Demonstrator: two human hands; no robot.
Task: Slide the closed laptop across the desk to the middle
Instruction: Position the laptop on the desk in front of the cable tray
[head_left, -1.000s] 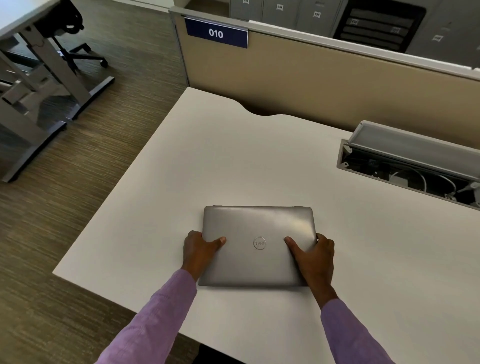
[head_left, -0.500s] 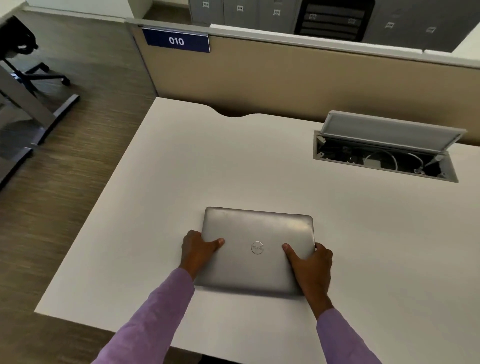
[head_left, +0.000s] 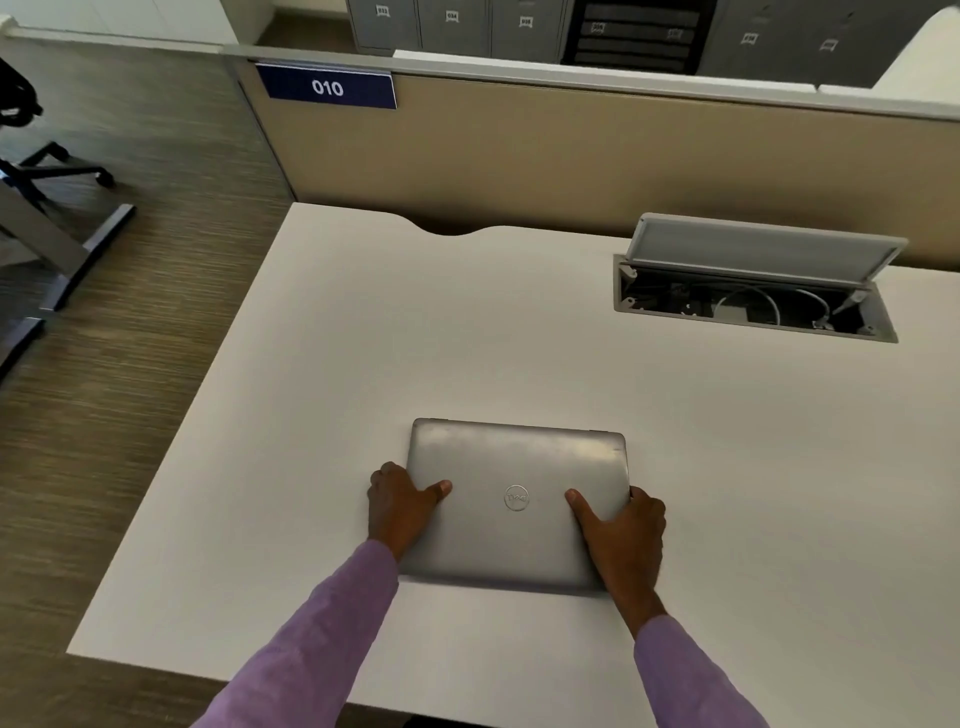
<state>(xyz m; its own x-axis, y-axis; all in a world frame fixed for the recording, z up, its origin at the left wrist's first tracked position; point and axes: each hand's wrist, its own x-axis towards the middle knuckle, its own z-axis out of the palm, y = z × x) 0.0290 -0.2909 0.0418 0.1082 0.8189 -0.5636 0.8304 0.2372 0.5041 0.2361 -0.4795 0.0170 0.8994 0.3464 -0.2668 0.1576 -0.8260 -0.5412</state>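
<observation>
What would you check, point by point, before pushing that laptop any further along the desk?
1. Laptop lid closed: ok.
2. Left hand on its left edge, thumb on the lid: ok.
3. Right hand on its right edge, thumb on the lid: ok.
4. Laptop flat on the desk: ok.
5. Path to the right free of objects: ok; the open cable box sits further back.
6. How firm the grip is: cannot tell.
</observation>
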